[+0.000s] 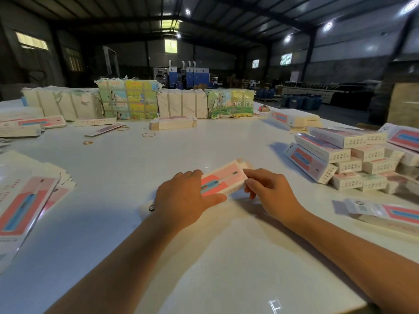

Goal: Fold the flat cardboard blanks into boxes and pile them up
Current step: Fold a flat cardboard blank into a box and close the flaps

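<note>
A pink-and-white box [223,177] with a blue printed shape lies half-formed at centre. Flat blanks [25,200] lie stacked at left. Folded boxes [344,159] are piled at right.

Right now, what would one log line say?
step: folding box | left hand: holds it | right hand: pinches edge | pile: at right

Dim hall, bright ceiling lamps [327,26] glaring; the white table [204,257] shows glare and soft shadows; wide-angle bending at edges, slight blur.
</note>
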Tool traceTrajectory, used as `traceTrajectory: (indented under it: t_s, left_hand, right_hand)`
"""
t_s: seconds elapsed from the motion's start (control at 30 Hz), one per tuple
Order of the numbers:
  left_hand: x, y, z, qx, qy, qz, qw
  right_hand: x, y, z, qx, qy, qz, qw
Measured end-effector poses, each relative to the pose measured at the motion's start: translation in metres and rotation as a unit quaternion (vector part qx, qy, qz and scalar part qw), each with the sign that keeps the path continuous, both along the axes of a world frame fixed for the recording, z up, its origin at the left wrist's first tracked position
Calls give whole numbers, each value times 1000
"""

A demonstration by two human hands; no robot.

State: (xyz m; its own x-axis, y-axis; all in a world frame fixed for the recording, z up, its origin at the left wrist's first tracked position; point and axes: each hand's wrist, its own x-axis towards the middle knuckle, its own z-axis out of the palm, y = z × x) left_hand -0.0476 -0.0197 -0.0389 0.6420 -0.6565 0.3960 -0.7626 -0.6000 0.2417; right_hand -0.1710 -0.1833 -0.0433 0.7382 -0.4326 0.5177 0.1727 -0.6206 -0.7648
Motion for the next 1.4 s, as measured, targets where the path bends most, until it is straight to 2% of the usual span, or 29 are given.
traceTrajectory:
  t_s: [0.13, 0.2, 0.33, 0.6, 0.67, 0.77, 0.8, 0.83, 0.87, 0.9, 0.93, 0.97, 1.0, 1.03, 1.07, 1.1, 1.13, 1.2, 1.23, 1.27, 1.33, 1.4]
  left_hand:
    - [-1, -1, 0, 10, -3, 1, 1000]
    - [-3, -2, -1, 23, -29, 4, 999]
    - [-6, -5, -3, 40, -56, 16, 997]
    - [-8, -5, -3, 33, -53, 2, 998]
    - [-9, -5, -2, 28, -52, 4, 998]
    - [-11, -5, -1, 0, -37, 3, 999]
    - [-11, -5, 0, -13, -26, 0, 1000]
    - [-11, -5, 1, -25, -13, -3, 1000]
    - [-11, -5, 1, -31, -4, -6, 1000]
    - [-12, -5, 1, -31, -1, -9, 999]
    - [-13, -5, 2, -28, -2, -13, 1000]
    - [-15, -5, 2, -23, -6, -21, 999]
    - [-17, -6, 2, -17, -11, -31, 999]
    - [-19, -7, 1, -10, -13, -41, 999]
    - [-20, -7, 1, -5, -11, -50, 999]
    - [-21, -7, 1, -2, -6, -57, 998]
    - [-22, -7, 1, 0, -3, -61, 998]
    - [-25, -9, 0, 9, -23, -58, 998]
    - [-26, -10, -1, 13, -42, -53, 998]
    - [-26, -12, -1, 16, -62, -46, 997]
    - [-27, -13, -2, 18, -98, -32, 995]
    - [-27, -14, -4, 20, -126, -21, 992]
  right_hand:
    - [0, -1, 1, 103, 22, 0, 994]
    - [1, -1, 2, 116, 59, -4, 992]
    - [4, -3, 1, 43, 65, -15, 997]
    - [3, -4, 1, 9, 56, 4, 998]
    - [3, -3, 1, -29, 73, -1, 997]
    - [1, -7, 2, -154, 57, -105, 981]
    - [0, -8, 3, -166, 32, -141, 975]
    - [0, -8, 4, -150, 10, -162, 975]
    - [1, -9, 6, -93, 1, -163, 982]
    - [1, -10, 8, 9, 5, -137, 991]
    - [1, -9, 12, 151, 11, -81, 985]
    - [1, -9, 14, 305, 17, 1, 952]
    - [0, -10, 15, 428, 29, 79, 900]
    - [0, -11, 16, 486, 34, 126, 864]
    - [0, -11, 16, 484, 39, 145, 862]
    - [-1, -10, 15, 453, 36, 135, 881]
    - [0, -7, 12, 386, 27, 108, 916]
    - [-1, -2, 6, 138, 35, 6, 990]
    - [-2, 0, 2, 2, 51, -49, 998]
    - [-1, 2, -1, -84, 61, -78, 992]
    - [1, 3, -4, -131, 58, -93, 985]
    - [2, 5, -4, -116, 57, -79, 988]
